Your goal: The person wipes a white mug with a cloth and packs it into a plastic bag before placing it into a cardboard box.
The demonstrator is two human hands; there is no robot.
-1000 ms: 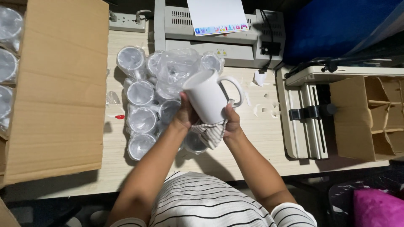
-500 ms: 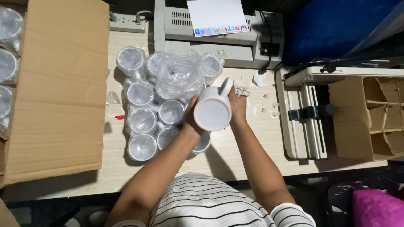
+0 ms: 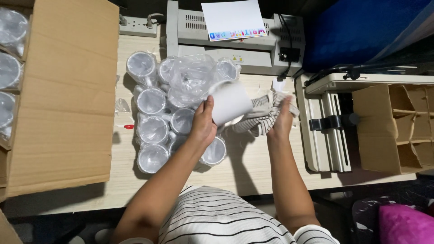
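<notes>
Left hand (image 3: 202, 126) has its fingers wrapped tight round a plain white ceramic mug (image 3: 229, 102), tipped sideways. Right hand (image 3: 281, 122) pinches a striped grey-white cloth (image 3: 260, 118) right beside the mug.

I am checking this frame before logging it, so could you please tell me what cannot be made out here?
Head view only:
- White ceramic mug: motion-blurred; its handle cannot be seen, and the left hand covers its near side.
- Striped cloth: partly under the right hand, also blurred.
- Plastic-wrapped mugs on the table: a crumpled clear plastic bag hides some, the left forearm others.
- Brown cardboard box: cut off by the left edge.
</notes>
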